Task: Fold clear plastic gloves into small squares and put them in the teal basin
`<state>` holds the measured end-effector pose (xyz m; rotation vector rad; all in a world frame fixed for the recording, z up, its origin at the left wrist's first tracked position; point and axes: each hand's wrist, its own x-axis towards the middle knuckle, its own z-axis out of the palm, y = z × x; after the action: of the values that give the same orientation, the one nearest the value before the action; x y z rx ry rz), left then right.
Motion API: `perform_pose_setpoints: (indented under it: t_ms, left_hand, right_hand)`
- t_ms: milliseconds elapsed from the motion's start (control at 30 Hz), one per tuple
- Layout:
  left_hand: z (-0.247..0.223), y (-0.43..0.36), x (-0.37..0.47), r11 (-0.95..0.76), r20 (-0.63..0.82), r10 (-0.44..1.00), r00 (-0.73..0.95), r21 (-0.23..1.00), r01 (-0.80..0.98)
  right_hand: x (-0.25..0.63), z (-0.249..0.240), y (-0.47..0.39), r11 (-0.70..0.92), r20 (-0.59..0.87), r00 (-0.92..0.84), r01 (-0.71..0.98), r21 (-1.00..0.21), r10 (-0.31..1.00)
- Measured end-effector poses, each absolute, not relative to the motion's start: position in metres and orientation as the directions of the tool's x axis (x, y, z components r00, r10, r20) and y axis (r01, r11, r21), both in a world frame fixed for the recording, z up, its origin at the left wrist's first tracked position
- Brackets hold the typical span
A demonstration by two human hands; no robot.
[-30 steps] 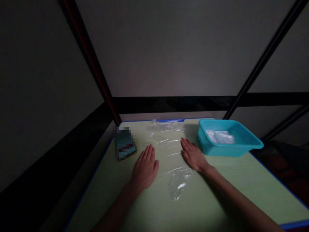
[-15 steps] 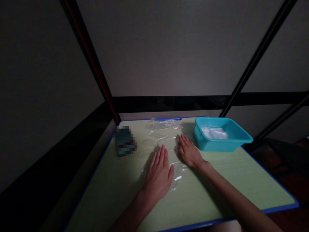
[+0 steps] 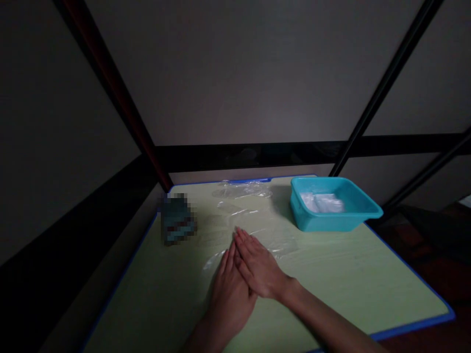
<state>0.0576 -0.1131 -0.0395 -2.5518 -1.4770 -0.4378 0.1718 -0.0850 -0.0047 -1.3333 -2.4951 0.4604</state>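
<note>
A thin, clear plastic film (image 3: 281, 240) lies spread on the pale green tabletop; whether it is a bag or a glove I cannot tell. My left hand (image 3: 231, 296) rests flat on its near part, fingers stretched out. Partly over the left hand lies my right hand (image 3: 262, 264), its fingers straight and its palm down, covering the left thumb side. Neither hand grips anything. Farther back, more crumpled clear plastic (image 3: 243, 189) sits near the table's far edge.
A turquoise plastic basin (image 3: 327, 221) with folded, whitish plastic (image 3: 324, 202) inside stands at the back right. At the back left is a dark, pixelated object (image 3: 179, 219). The table has a blue rim (image 3: 415, 324); panelled walls rise behind and to the left.
My right hand has moved left and toward me, from the film's right side onto my left hand. My left hand has shifted slightly nearer. The view has turned a little.
</note>
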Motion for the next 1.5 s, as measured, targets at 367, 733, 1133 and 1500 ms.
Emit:
perform_pose_setpoints:
  t_ms: [367,733,1133,1500]
  left_hand:
    - [-0.033,-0.116,0.057,-0.460,0.290,0.850,0.440,-0.001,0.888]
    - [-0.020,-0.117,0.054,-0.501,0.211,0.854,0.476,0.085,0.861]
    - [0.020,-0.114,0.015,-0.722,-0.040,0.633,0.773,0.332,0.608]
    - [0.016,-0.110,0.018,-0.660,0.029,0.695,0.718,0.421,0.622]
  right_hand:
    - [0.258,-0.024,-0.070,0.423,0.145,-0.403,0.893,-0.153,0.904]
    - [0.275,-0.020,-0.077,0.430,0.187,-0.390,0.858,-0.283,0.902]
    - [0.250,0.008,-0.109,0.824,0.331,-0.773,0.566,-0.029,0.542]
    - [0.244,0.009,-0.097,0.813,0.281,-0.766,0.570,-0.121,0.579]
